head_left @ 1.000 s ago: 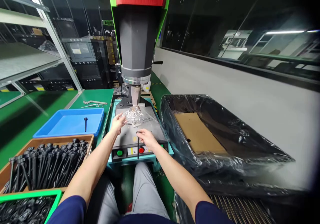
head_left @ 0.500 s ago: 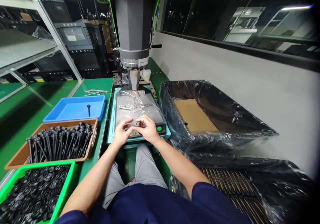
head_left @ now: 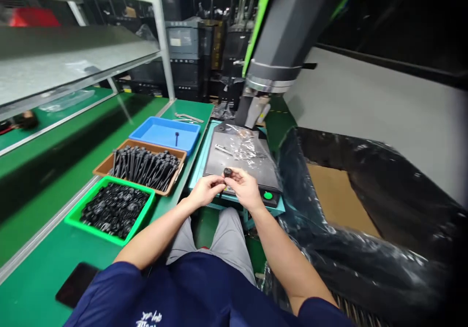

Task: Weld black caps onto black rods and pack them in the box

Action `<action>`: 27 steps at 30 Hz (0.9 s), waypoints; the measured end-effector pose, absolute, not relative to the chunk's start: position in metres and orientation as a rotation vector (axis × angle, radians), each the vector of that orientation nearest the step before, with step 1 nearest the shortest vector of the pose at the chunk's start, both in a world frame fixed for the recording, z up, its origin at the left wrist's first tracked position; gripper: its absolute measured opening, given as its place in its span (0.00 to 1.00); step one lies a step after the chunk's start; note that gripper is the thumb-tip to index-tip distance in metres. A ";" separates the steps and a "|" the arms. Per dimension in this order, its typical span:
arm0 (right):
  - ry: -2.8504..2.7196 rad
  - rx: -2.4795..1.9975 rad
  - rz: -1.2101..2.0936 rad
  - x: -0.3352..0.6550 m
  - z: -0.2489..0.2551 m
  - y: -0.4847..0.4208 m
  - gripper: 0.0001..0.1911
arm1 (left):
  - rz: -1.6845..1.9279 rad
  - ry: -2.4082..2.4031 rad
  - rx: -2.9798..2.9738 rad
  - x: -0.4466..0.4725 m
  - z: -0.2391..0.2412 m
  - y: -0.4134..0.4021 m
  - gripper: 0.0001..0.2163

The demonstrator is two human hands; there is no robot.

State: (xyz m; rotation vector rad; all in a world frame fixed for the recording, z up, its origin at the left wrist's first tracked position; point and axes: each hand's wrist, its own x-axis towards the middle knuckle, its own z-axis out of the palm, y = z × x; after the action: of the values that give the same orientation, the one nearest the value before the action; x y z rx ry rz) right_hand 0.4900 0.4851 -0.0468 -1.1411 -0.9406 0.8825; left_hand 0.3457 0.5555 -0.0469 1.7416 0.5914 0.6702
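Near the front edge of the press table, my right hand (head_left: 245,188) pinches a black headed rod (head_left: 227,172) just below its round head, which points up. My left hand (head_left: 207,190) is closed at the rod's shaft, whose dark lower end shows under the fingers. The fingers hide most of the shaft. On the left, a brown tray (head_left: 101,169) holds many similar black rods with knobbed heads. A green tray (head_left: 106,238) is full of small black ring-like parts. One black rod (head_left: 177,139) lies in a blue tray (head_left: 153,127).
The press head (head_left: 272,73) hangs over its metal table (head_left: 215,163), where plastic film and a metal bar lie. A green button (head_left: 268,196) sits at the front right. A plastic-lined bin with cardboard (head_left: 340,195) stands right. Wrenches (head_left: 188,118) and a phone (head_left: 76,284) rest on the bench.
The view has swung to the left and tilted, so the trays and phone show more fully. Both hands remain together; the held part is turned, with its round black head now facing up.
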 end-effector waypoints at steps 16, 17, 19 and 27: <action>-0.887 -1.284 0.900 0.474 -0.050 0.476 0.26 | 0.778 1.645 1.821 0.173 -0.037 0.682 0.07; -0.881 -1.303 0.890 0.477 -0.050 0.472 0.26 | 0.762 1.645 1.805 0.171 -0.044 0.687 0.08; -0.857 -1.339 0.875 0.483 -0.051 0.462 0.27 | 0.731 1.633 1.786 0.171 -0.054 0.693 0.09; -0.592 -1.538 0.685 0.542 -0.069 0.392 0.29 | 0.572 1.602 1.841 0.178 -0.059 0.692 0.10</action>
State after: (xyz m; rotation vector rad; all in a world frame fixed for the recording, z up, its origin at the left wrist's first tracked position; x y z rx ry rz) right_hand 0.5416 0.3915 -0.0695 -1.5378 -0.5924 0.6847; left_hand 0.1778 0.6920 -0.0592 1.8407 1.6023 0.5722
